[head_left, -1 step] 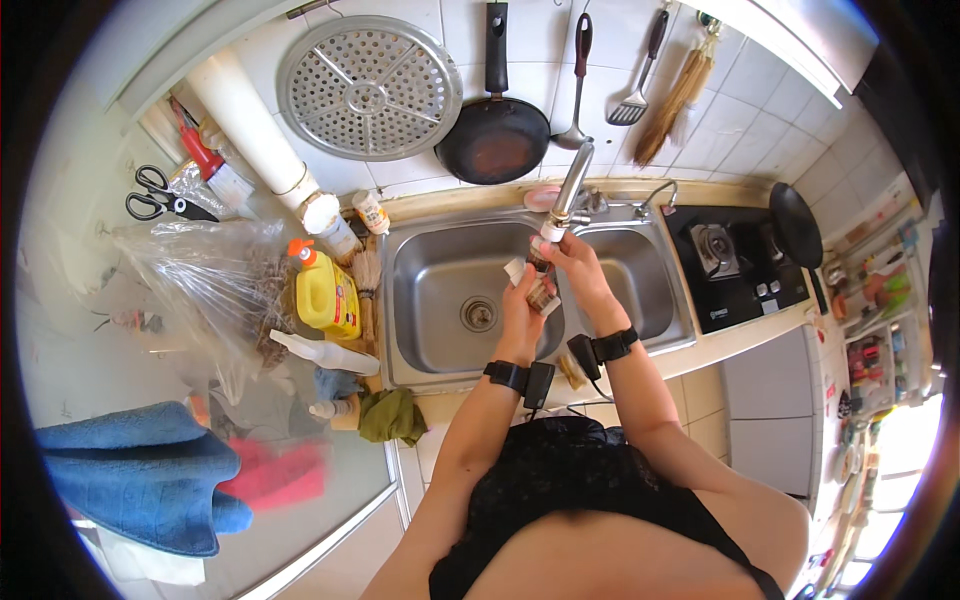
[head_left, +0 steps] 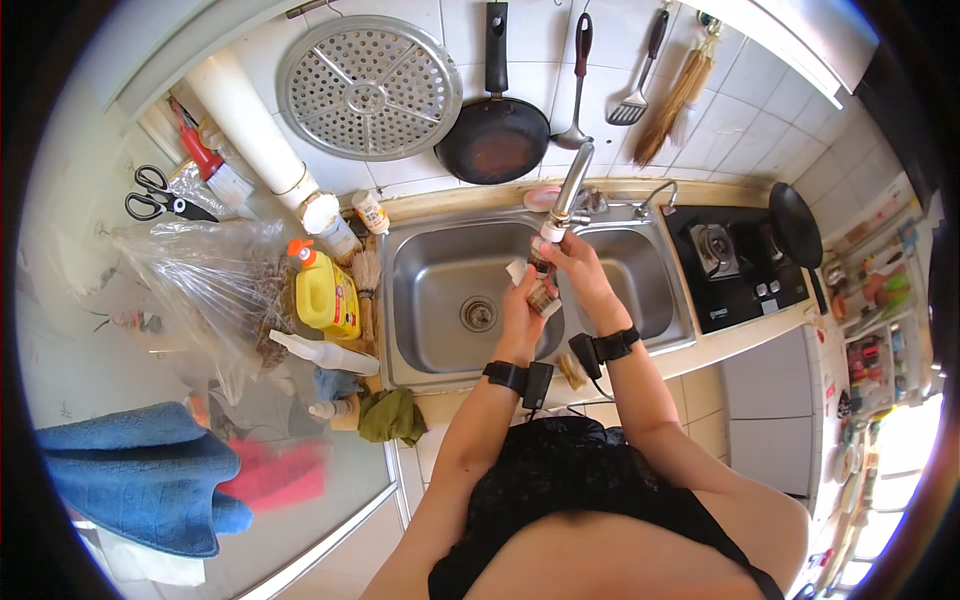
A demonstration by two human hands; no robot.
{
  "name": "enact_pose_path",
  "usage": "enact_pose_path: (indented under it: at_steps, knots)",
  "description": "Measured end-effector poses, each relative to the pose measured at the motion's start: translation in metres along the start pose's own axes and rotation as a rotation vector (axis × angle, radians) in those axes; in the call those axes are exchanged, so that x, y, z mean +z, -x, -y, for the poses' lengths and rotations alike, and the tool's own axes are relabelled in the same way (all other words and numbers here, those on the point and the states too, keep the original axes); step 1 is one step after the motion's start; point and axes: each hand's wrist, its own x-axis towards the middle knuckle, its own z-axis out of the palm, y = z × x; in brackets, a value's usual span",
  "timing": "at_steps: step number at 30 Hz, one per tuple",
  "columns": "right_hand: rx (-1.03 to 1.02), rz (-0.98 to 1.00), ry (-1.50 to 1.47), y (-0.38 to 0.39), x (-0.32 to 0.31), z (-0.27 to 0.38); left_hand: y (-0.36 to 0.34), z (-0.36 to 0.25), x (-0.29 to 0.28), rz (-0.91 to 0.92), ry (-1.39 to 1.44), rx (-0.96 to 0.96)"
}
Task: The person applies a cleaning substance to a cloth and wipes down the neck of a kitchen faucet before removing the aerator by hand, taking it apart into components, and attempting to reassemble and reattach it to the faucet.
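Note:
Directly below the steel faucet spout point(head_left: 572, 185) with its white tip, my two hands meet over the double steel sink point(head_left: 435, 300). My left hand point(head_left: 522, 318) is closed round a small brown and white item point(head_left: 543, 298), with a pale flap sticking out to its left. Just above it, my right hand point(head_left: 582, 270) has thumb and fingers closed on a small dark brown piece point(head_left: 539, 256) right by the spout's tip. Whether these are two items or parts of one is unclear. Both wrists wear black bands with boxes.
Left of the sink stand a yellow pump bottle point(head_left: 323, 295), a white bottle point(head_left: 325, 355), plastic bags point(head_left: 200, 290) and a green cloth point(head_left: 390, 415). Right is a black gas stove point(head_left: 705, 300) with a pan point(head_left: 795, 225). Utensils and a frying pan point(head_left: 492, 140) hang on the tiled wall.

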Motion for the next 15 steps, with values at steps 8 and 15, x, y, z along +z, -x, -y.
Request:
enact_pose_path:
  at_steps: [8, 15]
  knots:
    - [-0.139, -0.145, 0.032, -0.012, -0.010, -0.002, 0.000, 0.007, 0.002, 0.055, 0.142, -0.073]
    - [-0.154, -0.156, 0.071, -0.013, -0.012, -0.002, -0.020, 0.010, -0.009, 0.141, 0.680, -0.466]
